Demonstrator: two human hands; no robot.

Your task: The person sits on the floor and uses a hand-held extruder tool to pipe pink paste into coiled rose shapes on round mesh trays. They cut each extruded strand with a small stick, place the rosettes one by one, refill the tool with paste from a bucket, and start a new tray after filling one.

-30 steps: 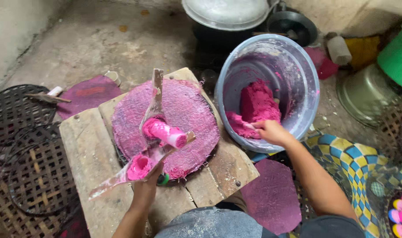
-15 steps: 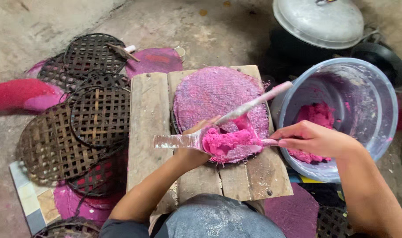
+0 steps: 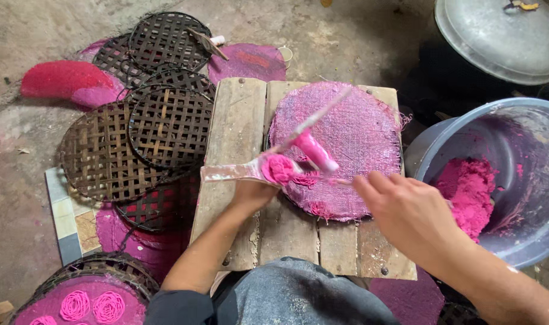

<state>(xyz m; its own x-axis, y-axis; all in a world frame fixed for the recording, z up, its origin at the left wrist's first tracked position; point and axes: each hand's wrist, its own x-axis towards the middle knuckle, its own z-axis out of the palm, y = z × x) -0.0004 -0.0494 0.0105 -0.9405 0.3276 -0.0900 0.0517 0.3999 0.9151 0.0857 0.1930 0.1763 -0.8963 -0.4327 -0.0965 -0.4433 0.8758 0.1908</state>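
Pink-dough-loaded two-armed wooden press (image 3: 274, 165) gripped by left hand (image 3: 253, 192), right hand (image 3: 410, 210) seemingly pinching its other arm; squeeze steadily over round pink woven mat (image 3: 346, 138).

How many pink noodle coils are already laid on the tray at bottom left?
3 pink coils show on the round woven tray at bottom left: two whole, one cut by the frame's edge. More may lie out of view.
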